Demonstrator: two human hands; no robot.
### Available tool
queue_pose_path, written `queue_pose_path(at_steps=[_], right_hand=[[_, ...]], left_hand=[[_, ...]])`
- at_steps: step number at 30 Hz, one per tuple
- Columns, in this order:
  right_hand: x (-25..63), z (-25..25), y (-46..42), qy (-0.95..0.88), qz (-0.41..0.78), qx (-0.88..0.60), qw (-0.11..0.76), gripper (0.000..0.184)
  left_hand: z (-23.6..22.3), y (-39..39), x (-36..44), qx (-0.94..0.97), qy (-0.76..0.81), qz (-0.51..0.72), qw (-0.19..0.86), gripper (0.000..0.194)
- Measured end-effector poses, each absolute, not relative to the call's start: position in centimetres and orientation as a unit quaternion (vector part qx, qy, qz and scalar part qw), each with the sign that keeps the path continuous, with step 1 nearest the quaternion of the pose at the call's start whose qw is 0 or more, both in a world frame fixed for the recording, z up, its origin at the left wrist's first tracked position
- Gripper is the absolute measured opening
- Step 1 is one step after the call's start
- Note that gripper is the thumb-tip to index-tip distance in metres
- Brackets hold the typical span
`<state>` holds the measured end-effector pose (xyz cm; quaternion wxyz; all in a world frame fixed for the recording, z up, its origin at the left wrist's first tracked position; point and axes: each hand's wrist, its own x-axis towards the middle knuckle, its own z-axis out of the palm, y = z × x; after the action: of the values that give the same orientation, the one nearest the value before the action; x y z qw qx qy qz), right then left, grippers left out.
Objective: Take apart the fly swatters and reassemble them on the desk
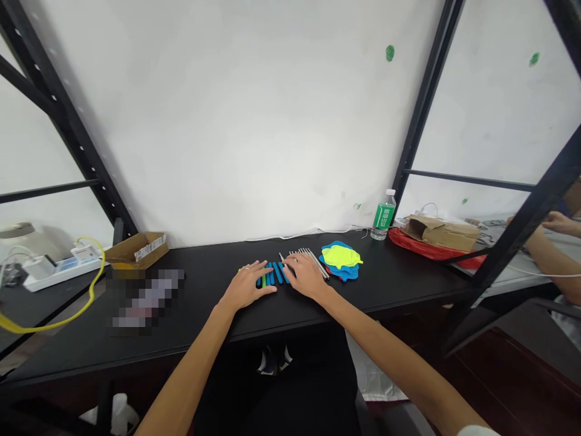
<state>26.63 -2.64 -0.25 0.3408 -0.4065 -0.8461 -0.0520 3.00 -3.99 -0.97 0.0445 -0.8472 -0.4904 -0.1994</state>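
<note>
My left hand [247, 284] lies flat on the black table [204, 315], fingers stretched out over the left end of a row of blue sticks [275, 274] that includes one green stick [264, 280]. My right hand [305, 275] rests fingers spread on the right end of that row, touching a bundle of thin silver rods [313, 259]. Neither hand grips anything. Just right of the rods lies a stack of mesh pieces [341, 259], yellow on top of blue and red.
An open cardboard box [136, 249] sits at the back left, a green-labelled water bottle [384, 215] at the back right. A paper bag on a red tray [436, 237] and another person's arms [551, 251] are at the right. Black shelf posts [422, 103] flank the table.
</note>
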Motion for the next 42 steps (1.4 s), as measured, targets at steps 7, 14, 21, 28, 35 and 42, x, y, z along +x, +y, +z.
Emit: queue_pose_path(at_steps=[7,14,21,28,35,42], right_hand=[[27.37,-0.99,-2.08,-0.776,-0.052,-0.566,0.274,0.039],[26.82,-0.76,-2.46,-0.789,-0.049,-0.555,0.259,0.034],[27.03,-0.8,-2.18,-0.792,-0.049,-0.536,0.287,0.032],[27.02,-0.45,-2.39,-0.812,-0.029,-0.503,0.293,0.03],[26.94,-1.13,-2.3,-0.774,-0.048,-0.561,0.291,0.042],[27.09,-1.33,-2.14,-0.783,-0.029,-0.565,0.257,0.04]], left_hand=[[-1.06,-4.01,3.0,-0.835,-0.513,-0.198,0.017,0.068],[-0.73,-4.37,3.12,-0.83,-0.518,-0.204,0.025,0.066],[-0.73,-4.3,3.11,-0.828,-0.518,-0.211,0.033,0.067],[-0.71,-4.41,3.0,-0.84,-0.493,-0.226,0.034,0.062],[-0.46,-4.47,3.18,-0.838,-0.495,-0.227,0.038,0.057],[-0.44,-4.52,3.19,-0.839,-0.492,-0.227,0.046,0.056]])
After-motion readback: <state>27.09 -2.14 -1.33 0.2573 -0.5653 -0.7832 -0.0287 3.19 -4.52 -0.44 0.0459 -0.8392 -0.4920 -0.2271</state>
